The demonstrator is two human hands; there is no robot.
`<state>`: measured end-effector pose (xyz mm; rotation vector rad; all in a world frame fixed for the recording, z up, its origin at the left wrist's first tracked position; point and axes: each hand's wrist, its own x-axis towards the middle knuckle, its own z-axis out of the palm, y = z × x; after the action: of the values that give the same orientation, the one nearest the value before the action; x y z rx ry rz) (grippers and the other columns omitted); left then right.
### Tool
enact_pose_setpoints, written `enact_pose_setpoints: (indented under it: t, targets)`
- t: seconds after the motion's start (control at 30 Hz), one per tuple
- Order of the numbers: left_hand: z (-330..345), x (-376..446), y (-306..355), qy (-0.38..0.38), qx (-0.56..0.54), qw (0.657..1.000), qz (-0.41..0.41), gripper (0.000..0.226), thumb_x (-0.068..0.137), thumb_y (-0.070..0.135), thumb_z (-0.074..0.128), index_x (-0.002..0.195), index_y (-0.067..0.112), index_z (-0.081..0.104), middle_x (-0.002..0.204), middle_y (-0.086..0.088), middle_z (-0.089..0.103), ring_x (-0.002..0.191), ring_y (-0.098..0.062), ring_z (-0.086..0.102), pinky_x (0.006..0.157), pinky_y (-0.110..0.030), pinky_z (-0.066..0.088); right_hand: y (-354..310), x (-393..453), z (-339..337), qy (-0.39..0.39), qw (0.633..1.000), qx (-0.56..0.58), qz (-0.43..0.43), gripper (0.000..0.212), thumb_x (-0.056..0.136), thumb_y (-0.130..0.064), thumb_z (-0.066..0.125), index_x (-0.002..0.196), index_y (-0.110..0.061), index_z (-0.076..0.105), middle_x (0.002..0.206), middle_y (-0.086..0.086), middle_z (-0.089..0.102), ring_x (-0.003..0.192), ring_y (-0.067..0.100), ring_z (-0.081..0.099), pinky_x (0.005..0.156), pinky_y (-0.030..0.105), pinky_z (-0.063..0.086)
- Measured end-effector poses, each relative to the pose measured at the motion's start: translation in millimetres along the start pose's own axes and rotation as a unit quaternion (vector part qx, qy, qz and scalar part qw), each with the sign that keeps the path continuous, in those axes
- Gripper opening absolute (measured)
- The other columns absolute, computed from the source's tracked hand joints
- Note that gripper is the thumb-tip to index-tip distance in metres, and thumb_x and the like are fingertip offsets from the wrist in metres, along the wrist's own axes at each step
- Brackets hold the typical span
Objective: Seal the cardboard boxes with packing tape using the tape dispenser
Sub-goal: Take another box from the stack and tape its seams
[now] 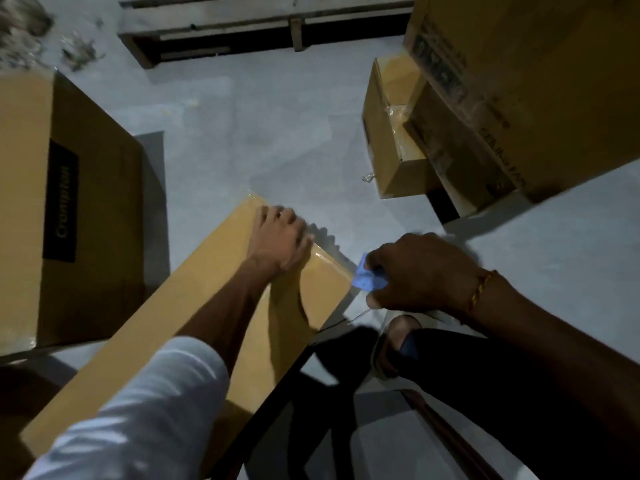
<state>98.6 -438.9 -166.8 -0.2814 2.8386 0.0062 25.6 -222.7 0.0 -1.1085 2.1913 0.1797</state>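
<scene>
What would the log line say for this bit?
left hand: pressing box | right hand: gripping blue dispenser at box edge | step: taping

Storage or packing area, warehouse type.
From my remote feed I note a bare grey concrete floor (263,140) with brown cardboard cartons standing directly on it: a large printed carton (69,209) at left, a stack of cartons (485,98) at upper right, and a long flat box (194,327) in the middle. A wooden pallet (242,26) lies at the far edge. Lighting is dim.
</scene>
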Motion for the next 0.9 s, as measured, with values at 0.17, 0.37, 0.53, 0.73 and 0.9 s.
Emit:
enact_pose_setpoints:
  t: [0.17, 0.37, 0.53, 0.73, 0.9]
  targets:
    - [-4, 42, -65, -0.031, -0.091, 0.989, -0.115, 0.049, 0.100, 0.054, 0.042, 0.121, 0.014, 0.062, 0.128, -0.015, 0.051, 0.124, -0.035, 0.045, 0.099, -0.048, 0.043, -7, 20, 0, -0.013, 0.999, 0.029, -0.016, 0.062, 0.074, -0.062, 0.066, 0.129, -0.037, 0.056, 0.124, 0.001, 0.061, 0.117, 0.027, 0.058, 0.092, 0.036, 0.049]
    - [6, 43, -64, -0.050, -0.135, 0.975, -0.169, 0.050, 0.104, 0.050, 0.033, 0.129, 0.013, 0.055, 0.140, -0.023, 0.047, 0.132, -0.042, 0.040, 0.109, -0.052, 0.036, 8, 31, -21, -0.011, 1.000, 0.001, -0.016, 0.063, 0.072, -0.066, 0.064, 0.127, -0.035, 0.058, 0.124, 0.004, 0.063, 0.114, 0.030, 0.058, 0.095, 0.039, 0.047]
    - [13, -1, 9, -0.027, -0.080, 0.994, -0.068, 0.064, 0.103, 0.055, 0.011, 0.139, 0.023, 0.052, 0.164, -0.016, 0.020, 0.153, -0.039, 0.002, 0.123, -0.057, -0.001, 27, 29, -38, 0.018, 0.999, 0.017, 0.024, 0.057, 0.077, -0.060, 0.064, 0.129, -0.036, 0.058, 0.131, 0.003, 0.060, 0.120, 0.026, 0.054, 0.089, 0.033, 0.041]
    - [27, -34, 99, -0.006, -0.075, 0.992, 0.103, 0.043, 0.103, 0.046, 0.028, 0.111, 0.025, 0.065, 0.112, -0.001, 0.060, 0.117, -0.027, 0.050, 0.121, -0.054, 0.010, 29, 21, -40, 0.046, 0.998, 0.039, 0.027, 0.053, 0.079, -0.055, 0.066, 0.128, -0.034, 0.060, 0.136, -0.004, 0.057, 0.123, 0.022, 0.052, 0.084, 0.026, 0.034]
    - [32, -32, 102, 0.035, -0.132, 0.986, 0.093, 0.029, 0.101, 0.040, 0.044, 0.113, 0.027, 0.067, 0.113, 0.001, 0.065, 0.111, -0.025, 0.055, 0.122, -0.044, 0.013, 25, 14, -36, 0.065, 0.996, 0.059, 0.015, 0.052, 0.082, -0.053, 0.067, 0.127, -0.028, 0.063, 0.136, -0.001, 0.057, 0.127, 0.024, 0.049, 0.102, 0.032, 0.040]
